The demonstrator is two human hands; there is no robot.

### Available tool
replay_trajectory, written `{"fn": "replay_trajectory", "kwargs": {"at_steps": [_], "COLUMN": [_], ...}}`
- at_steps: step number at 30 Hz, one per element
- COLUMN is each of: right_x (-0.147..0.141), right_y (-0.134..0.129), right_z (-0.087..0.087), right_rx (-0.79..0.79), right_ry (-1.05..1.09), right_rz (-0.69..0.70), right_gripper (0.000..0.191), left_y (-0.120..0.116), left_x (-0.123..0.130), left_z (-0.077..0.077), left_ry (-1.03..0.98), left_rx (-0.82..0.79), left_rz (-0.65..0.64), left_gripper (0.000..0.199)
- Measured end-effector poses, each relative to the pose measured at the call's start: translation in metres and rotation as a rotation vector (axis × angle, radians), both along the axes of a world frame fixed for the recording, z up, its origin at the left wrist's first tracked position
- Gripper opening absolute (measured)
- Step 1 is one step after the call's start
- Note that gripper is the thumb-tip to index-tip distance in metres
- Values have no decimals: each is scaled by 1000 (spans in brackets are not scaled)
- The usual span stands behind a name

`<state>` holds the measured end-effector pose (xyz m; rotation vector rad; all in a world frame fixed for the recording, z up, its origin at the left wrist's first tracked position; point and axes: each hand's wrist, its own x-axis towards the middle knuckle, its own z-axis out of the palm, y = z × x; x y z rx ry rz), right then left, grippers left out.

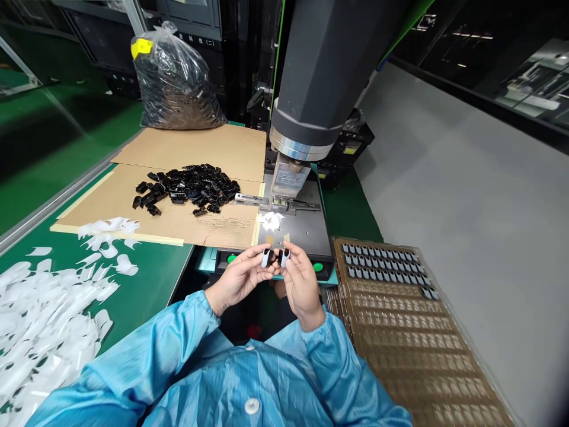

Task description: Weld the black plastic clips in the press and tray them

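Observation:
Near the front edge of the machine's metal base, my two hands are close together. My left hand pinches a small white-and-black part between thumb and fingers. A similar white-and-black part is gripped in my right hand. The inner ends of both parts are close to each other; whether they touch is too small to tell. Just beyond my hands, a few white pieces lie on the base below the machine's metal head.
Black parts are heaped on cardboard at the left. White pieces cover the green table. A filled plastic bag stands behind. At the right, a tray holds rows of finished-looking parts. Green buttons flank my hands.

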<state>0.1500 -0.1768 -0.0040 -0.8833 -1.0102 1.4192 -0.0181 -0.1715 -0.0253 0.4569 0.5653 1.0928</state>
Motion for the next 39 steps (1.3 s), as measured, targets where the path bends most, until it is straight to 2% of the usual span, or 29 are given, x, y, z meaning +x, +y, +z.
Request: {"fn": "replay_trajectory", "kwargs": {"at_steps": [18,25,28,31,34,39], "right_x": [3,3,6,11,14,26], "right_y": [1,5,0,-11,-21,-32], "right_z": [-8,-16,-23,-26,-25,-27], "right_rx": [-20,-5,81,182,289,389], "right_ry": [33,53,-110,-471,-759,-940], "right_rz": [15,13,-55,-95,-127,-118], "right_gripper": [33,39,40,39,40,38], "left_y": [-2,-2,-5,-9,-13,-28], "left_x": [1,1,3,5,9,17], "left_z": [0,-1,-4,-9,-17,-25], "left_ry": [20,80,159,287,403,554], "left_rx": [10,11,25,42,48,104], "left_rz": [-23,-20,19,81,87,-4], "left_gripper": [40,42,45,46,45,44]}}
